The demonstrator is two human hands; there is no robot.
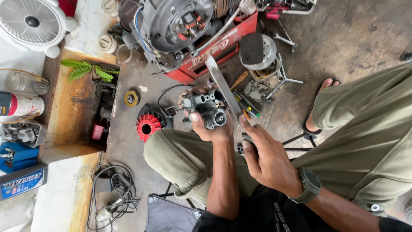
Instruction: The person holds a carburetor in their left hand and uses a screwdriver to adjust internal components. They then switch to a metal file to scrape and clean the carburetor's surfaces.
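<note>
The left hand (212,126) holds a carburettor (207,109) above the left knee (171,150); the right hand (266,161), just to its right, grips a flat metal blade (223,86) that slants up past the carburettor's right side. Beyond them an engine (171,25) sits on a crate (214,51), with a round metal housing (259,53) to its right. A finned fan wheel (148,126) lies left of the knee, a small disc (131,98), perhaps a bearing, beyond it. Cables (113,193) lie nearer, at lower left
</note>
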